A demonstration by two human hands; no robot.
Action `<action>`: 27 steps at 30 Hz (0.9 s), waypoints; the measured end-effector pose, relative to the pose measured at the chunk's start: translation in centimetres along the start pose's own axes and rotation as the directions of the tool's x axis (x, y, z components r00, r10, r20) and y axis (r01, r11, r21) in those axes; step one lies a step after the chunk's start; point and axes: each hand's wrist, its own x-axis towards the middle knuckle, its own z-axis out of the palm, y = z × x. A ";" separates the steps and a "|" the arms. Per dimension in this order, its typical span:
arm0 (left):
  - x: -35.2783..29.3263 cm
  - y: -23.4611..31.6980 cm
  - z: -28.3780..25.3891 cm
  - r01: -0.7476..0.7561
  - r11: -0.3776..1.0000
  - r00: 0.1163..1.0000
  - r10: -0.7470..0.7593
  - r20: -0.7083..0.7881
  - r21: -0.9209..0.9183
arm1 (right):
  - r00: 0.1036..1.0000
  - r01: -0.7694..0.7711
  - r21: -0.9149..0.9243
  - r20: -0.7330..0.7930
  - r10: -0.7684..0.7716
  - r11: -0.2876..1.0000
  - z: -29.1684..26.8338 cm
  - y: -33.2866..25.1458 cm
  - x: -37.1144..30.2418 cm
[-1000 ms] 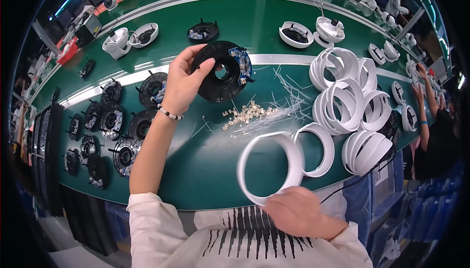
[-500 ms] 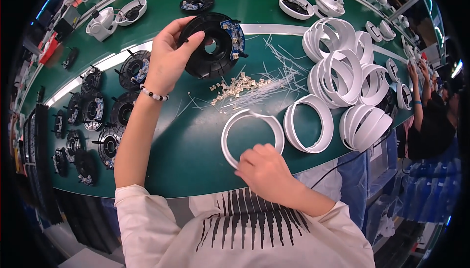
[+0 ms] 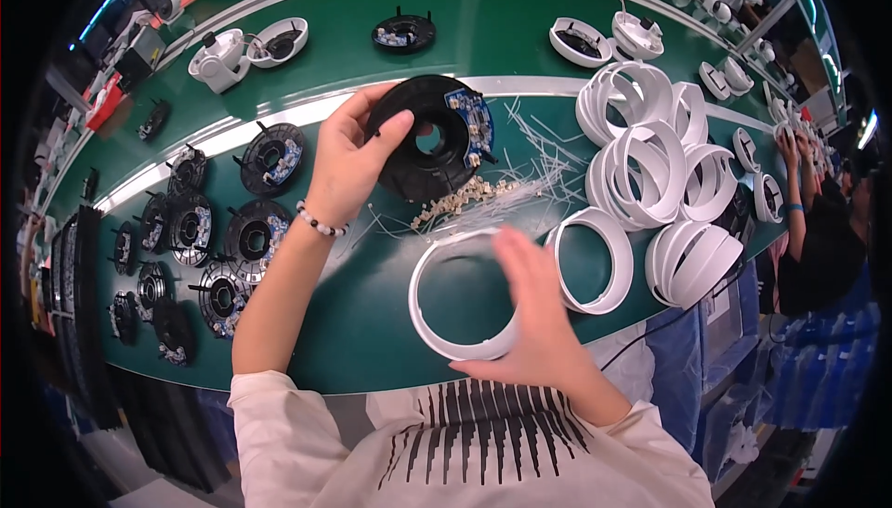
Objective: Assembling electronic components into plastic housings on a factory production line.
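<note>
A long green workbench (image 3: 520,16) (white stripe along it) under bright overhead light.

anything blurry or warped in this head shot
Head view: the right hand is motion-blurred over the white ring; the left hand and black disc look sharp; the green table edges bow from the fisheye lens, with dark corners.

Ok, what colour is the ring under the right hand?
White ring, seen in the head view.

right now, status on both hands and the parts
Left hand grips black disc, raised. Right hand on white ring at table edge. Loose connectors and ties between them.
</note>
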 end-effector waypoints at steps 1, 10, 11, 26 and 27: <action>-0.1 -0.2 0.1 -0.010 1.000 1.000 0.010 0.009 -0.002 | 0.966 0.073 0.237 -0.257 -0.010 0.969 -0.3 0.4 0.2; -3.2 0.1 2.9 0.311 0.852 0.915 -0.149 0.374 -0.422 | 0.828 0.260 0.495 -0.556 0.072 0.829 -1.0 0.8 4.4; -2.8 1.1 2.5 0.519 0.633 0.826 -0.198 0.528 -0.574 | 0.832 0.286 0.510 -0.553 0.054 0.811 -1.1 1.1 4.3; -2.8 -0.1 3.2 0.637 0.390 0.770 -0.367 0.523 -0.665 | 0.892 0.271 0.098 -0.400 -0.212 0.957 -2.6 1.4 5.1; -2.8 0.1 3.3 0.635 0.389 0.772 -0.366 0.521 -0.668 | 0.892 0.273 0.098 -0.397 -0.214 0.957 -2.9 1.5 5.2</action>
